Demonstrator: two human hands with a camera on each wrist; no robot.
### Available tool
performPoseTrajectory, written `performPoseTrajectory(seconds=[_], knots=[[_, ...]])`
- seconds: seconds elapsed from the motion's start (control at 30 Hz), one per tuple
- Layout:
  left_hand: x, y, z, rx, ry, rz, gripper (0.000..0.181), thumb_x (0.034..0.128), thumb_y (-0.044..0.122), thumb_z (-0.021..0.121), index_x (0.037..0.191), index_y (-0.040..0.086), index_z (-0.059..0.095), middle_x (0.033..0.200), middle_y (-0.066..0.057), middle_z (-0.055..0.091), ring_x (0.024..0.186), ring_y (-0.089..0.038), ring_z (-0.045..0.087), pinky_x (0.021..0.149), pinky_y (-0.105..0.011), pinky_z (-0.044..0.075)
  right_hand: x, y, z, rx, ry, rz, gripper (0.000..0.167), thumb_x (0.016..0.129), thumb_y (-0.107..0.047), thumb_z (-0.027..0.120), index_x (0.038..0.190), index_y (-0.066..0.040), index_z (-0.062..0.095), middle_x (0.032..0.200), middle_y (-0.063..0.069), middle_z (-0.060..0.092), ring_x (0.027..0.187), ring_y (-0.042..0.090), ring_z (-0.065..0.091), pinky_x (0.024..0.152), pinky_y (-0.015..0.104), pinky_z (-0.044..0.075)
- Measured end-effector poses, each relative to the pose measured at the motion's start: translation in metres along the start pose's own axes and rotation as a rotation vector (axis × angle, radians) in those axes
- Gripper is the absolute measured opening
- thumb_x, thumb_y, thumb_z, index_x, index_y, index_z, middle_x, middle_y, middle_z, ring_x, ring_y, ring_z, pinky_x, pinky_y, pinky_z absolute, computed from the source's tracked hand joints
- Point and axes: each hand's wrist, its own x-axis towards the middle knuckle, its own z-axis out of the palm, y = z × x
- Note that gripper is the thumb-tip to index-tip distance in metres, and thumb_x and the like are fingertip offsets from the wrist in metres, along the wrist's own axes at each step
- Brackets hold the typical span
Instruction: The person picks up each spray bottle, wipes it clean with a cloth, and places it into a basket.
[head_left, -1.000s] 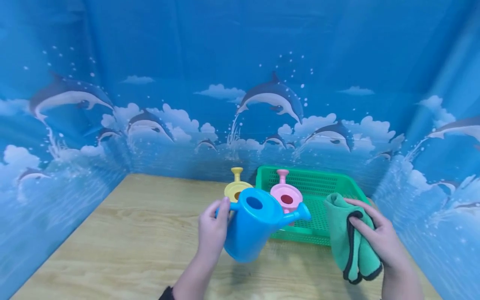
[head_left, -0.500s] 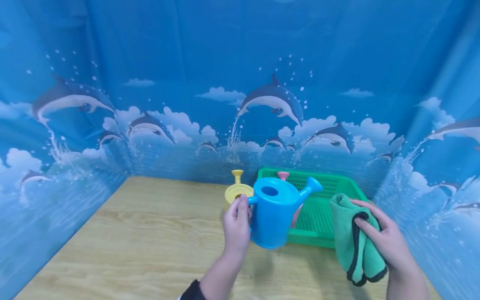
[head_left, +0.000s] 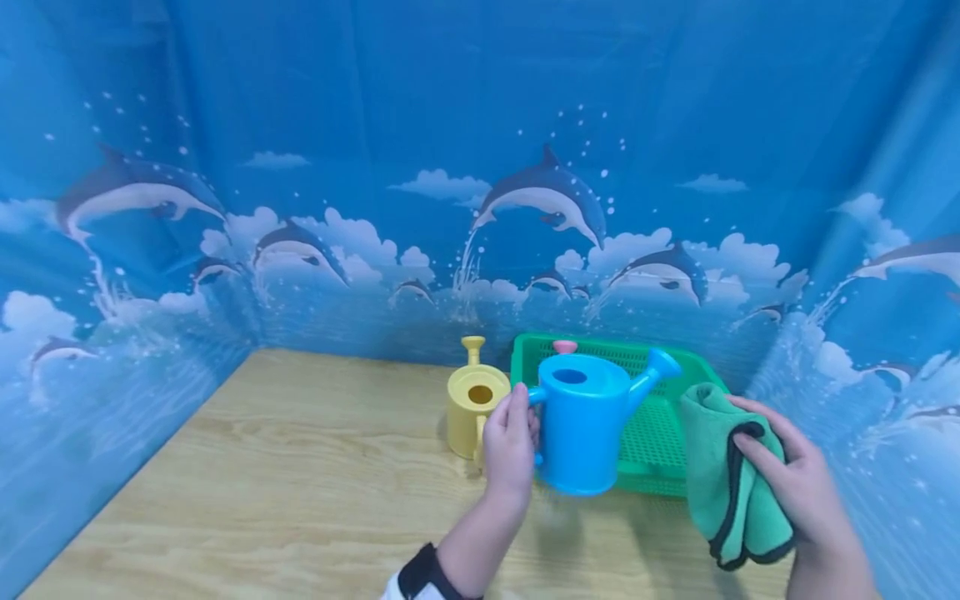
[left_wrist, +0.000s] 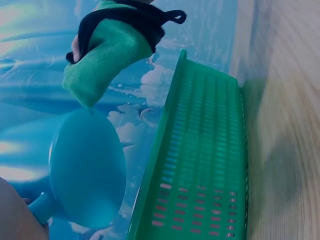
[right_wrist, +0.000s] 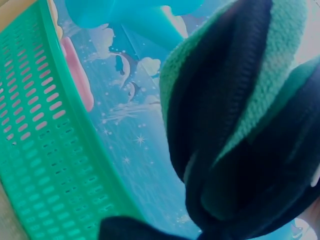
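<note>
My left hand (head_left: 512, 446) grips the handle of a blue watering can (head_left: 581, 433), held upright above the table with its spout pointing right. In the left wrist view the can's round base (left_wrist: 90, 170) faces the camera. To the right, my right hand (head_left: 795, 475) holds a folded green cloth (head_left: 731, 475) with black edging, thumb on its near side. The cloth (left_wrist: 112, 55) hangs a little apart from the can. A pink watering can (right_wrist: 77, 75) stands in the green basket, mostly hidden behind the blue one in the head view; only its pink spout tip (head_left: 565, 346) shows there.
The green perforated basket (head_left: 525, 346) lies at the back right of the wooden table (head_left: 300, 467). A yellow watering can (head_left: 461, 417) stands on the table left of the basket. Blue dolphin-print sheets (head_left: 420, 125) enclose the back and both sides.
My left hand has carried the blue watering can to the right and turned it upright, uncovering the yellow can and covering the pink one. My right hand has shifted slightly right with the cloth.
</note>
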Motion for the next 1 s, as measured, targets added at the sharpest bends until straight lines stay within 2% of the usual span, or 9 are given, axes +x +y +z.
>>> performPoseTrajectory(seconds=[0.1,0.23,0.43,0.57,0.7,0.8,1.0], knots=[[-0.002,-0.006,0.012,0.020,-0.002,0.004,0.043,0.1018,0.040,0.044,0.069,0.013,0.041,0.059,0.003,0.036,0.054,-0.012,0.035,0.055,-0.023,0.032,0.000,0.000,-0.005,0.016,0.011,-0.008,0.044,0.099,-0.008,0.052,0.142,-0.017,0.048,0.129,-0.024,0.048,0.099,-0.008,0.057,0.074,0.011,0.048],[-0.004,-0.013,0.024,0.068,-0.046,0.031,0.042,0.1037,0.035,0.041,0.069,0.011,0.041,0.058,0.003,0.036,0.054,-0.011,0.035,0.055,-0.023,0.032,0.000,0.001,-0.008,0.048,0.005,-0.004,0.045,0.099,-0.007,0.052,0.143,-0.016,0.047,0.129,-0.023,0.048,0.096,-0.006,0.060,0.072,0.013,0.050],[-0.006,-0.019,0.033,0.102,-0.158,0.029,0.037,0.1060,0.030,0.033,0.076,0.011,0.042,0.060,0.003,0.035,0.054,-0.009,0.032,0.053,-0.020,0.029,-0.003,0.002,-0.009,0.083,0.031,-0.007,0.045,0.099,-0.006,0.052,0.142,-0.015,0.048,0.124,-0.024,0.054,0.097,-0.006,0.059,0.073,0.011,0.049],[-0.007,-0.025,0.040,0.133,-0.219,0.094,0.036,0.1069,0.027,0.030,0.082,0.006,0.045,0.066,0.003,0.037,0.059,-0.008,0.035,0.057,-0.020,0.032,-0.003,0.001,-0.011,0.066,0.043,-0.005,0.045,0.098,-0.007,0.053,0.142,-0.016,0.048,0.123,-0.025,0.054,0.098,-0.008,0.058,0.073,0.010,0.049],[-0.008,-0.028,0.050,0.128,-0.289,0.108,0.034,0.1071,0.024,0.029,0.089,0.002,0.047,0.072,0.003,0.039,0.065,-0.008,0.037,0.062,-0.019,0.034,-0.003,-0.001,-0.012,0.081,0.034,-0.004,0.045,0.099,-0.006,0.052,0.142,-0.017,0.048,0.124,-0.025,0.054,0.098,-0.007,0.059,0.073,0.011,0.049],[-0.010,-0.029,0.055,0.139,-0.349,0.079,0.032,0.1068,0.025,0.030,0.094,0.002,0.048,0.076,0.003,0.041,0.070,-0.007,0.039,0.067,-0.018,0.036,-0.003,-0.001,-0.012,0.109,0.031,-0.010,0.045,0.099,-0.005,0.052,0.142,-0.017,0.049,0.124,-0.023,0.055,0.097,-0.005,0.060,0.072,0.012,0.050],[-0.007,-0.037,0.063,0.186,-0.468,0.079,0.025,0.1055,0.021,0.035,0.107,0.001,0.050,0.086,-0.001,0.049,0.078,-0.003,0.045,0.077,-0.017,0.042,-0.003,-0.002,-0.010,0.128,0.033,-0.034,0.044,0.098,-0.003,0.052,0.140,-0.015,0.050,0.124,-0.021,0.057,0.096,-0.004,0.061,0.073,0.013,0.050]])
